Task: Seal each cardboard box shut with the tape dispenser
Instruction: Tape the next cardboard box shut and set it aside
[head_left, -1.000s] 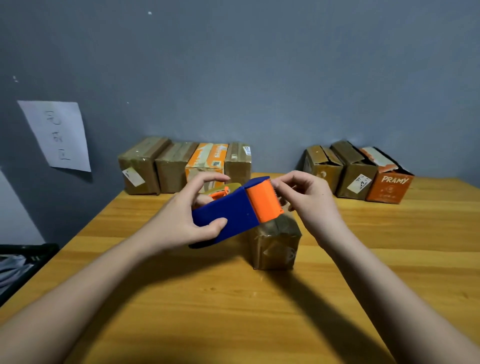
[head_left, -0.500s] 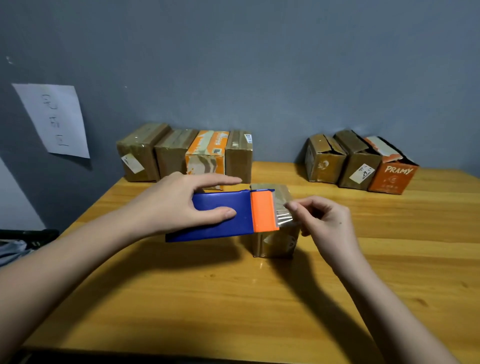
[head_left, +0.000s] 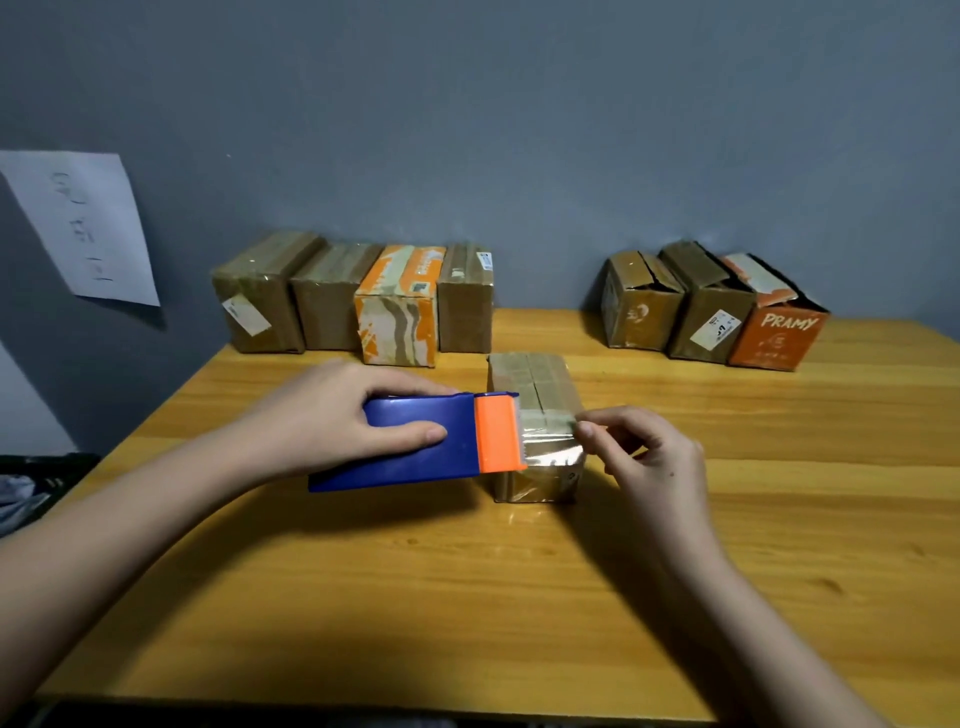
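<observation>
A small brown cardboard box (head_left: 532, 382) stands in the middle of the wooden table (head_left: 467, 597), its top flaps closed. My left hand (head_left: 332, 415) grips the blue tape dispenser (head_left: 415, 441) with its orange head (head_left: 496, 434) at the box's left edge. A strip of clear tape (head_left: 548, 441) stretches from the head across the near part of the box top. My right hand (head_left: 644, 457) pinches the free end of that tape at the box's right edge.
Several taped boxes (head_left: 358, 301) line the wall at back left. Three boxes with loose flaps, one orange (head_left: 774, 332), stand at back right. A paper sheet (head_left: 83, 223) hangs on the grey wall. A dark bin (head_left: 31, 483) sits off the table's left edge.
The dispenser has come down from a tilted hold to lie level at the box's left edge. My right hand has drawn the tape rightward across the box top.
</observation>
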